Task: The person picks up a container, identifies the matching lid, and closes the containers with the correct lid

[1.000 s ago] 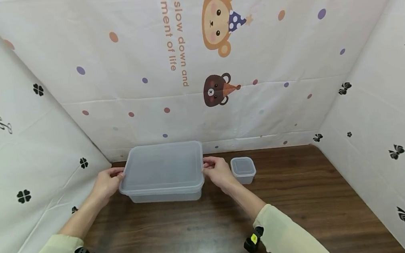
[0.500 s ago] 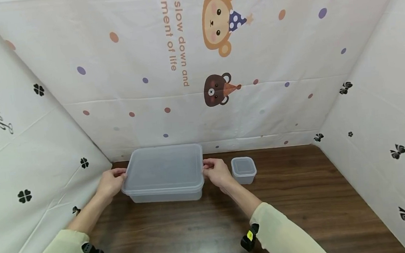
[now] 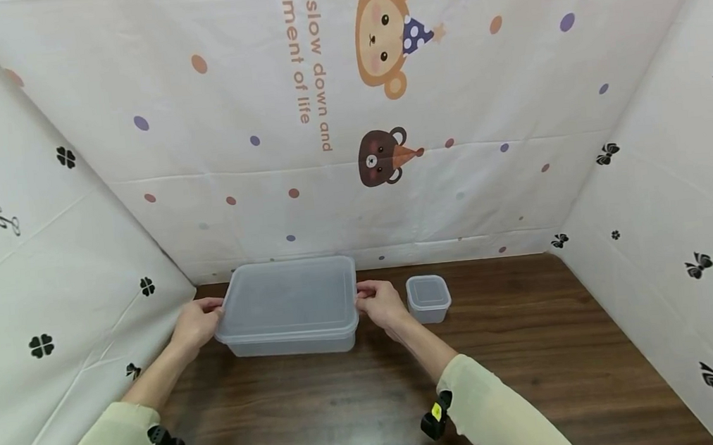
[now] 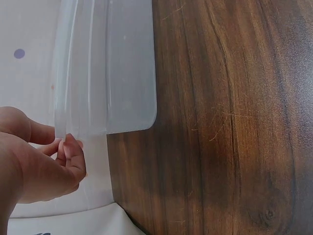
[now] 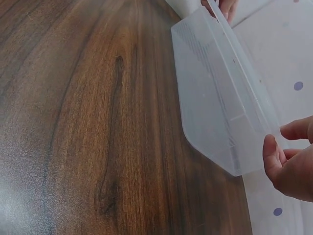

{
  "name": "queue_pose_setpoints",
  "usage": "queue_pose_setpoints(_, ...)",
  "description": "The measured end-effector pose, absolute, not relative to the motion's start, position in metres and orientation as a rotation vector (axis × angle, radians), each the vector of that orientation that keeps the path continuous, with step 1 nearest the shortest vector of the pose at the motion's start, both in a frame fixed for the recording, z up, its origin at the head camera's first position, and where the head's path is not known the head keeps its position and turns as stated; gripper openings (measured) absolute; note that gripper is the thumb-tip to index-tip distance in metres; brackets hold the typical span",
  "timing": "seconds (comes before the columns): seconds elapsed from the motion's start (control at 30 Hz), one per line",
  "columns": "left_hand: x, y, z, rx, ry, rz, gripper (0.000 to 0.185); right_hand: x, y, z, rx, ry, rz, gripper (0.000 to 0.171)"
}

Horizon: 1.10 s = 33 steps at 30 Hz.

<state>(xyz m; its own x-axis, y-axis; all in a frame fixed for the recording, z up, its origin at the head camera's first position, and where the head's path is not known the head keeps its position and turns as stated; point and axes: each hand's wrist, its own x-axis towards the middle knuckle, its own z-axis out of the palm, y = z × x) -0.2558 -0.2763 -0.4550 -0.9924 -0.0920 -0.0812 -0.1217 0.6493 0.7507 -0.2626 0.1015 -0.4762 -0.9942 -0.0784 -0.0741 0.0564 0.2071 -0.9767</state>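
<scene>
A large translucent plastic lid (image 3: pixel 289 295) lies over a matching rectangular storage box (image 3: pixel 291 345) on the table. My left hand (image 3: pixel 196 325) pinches the lid's left edge between thumb and fingers, as the left wrist view confirms. At the opposite end, my right hand (image 3: pixel 383 305) holds the right edge by its fingertips; the right wrist view has its thumb and fingers (image 5: pixel 272 149) at the lid's rim. Whether the rim is seated all round I cannot tell. The box's inside is hidden beneath the cloudy lid.
A small lidded container (image 3: pixel 429 299) stands right of my right hand. Behind the dark wooden table (image 3: pixel 322 409) rises a white printed cloth wall (image 3: pixel 456 199), with similar cloth along both sides.
The lid's back edge has come down towards the box, and its left end has shifted slightly right. My left hand has moved right with it; my right hand has dropped slightly.
</scene>
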Motion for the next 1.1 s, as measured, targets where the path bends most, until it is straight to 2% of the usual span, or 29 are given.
queue_pose_setpoints(1.1,-0.2599,-0.2771,-0.4638,-0.206,2.804,1.278,0.040,-0.2617,0.0989,-0.4841,-0.029,2.387,-1.871,0.041)
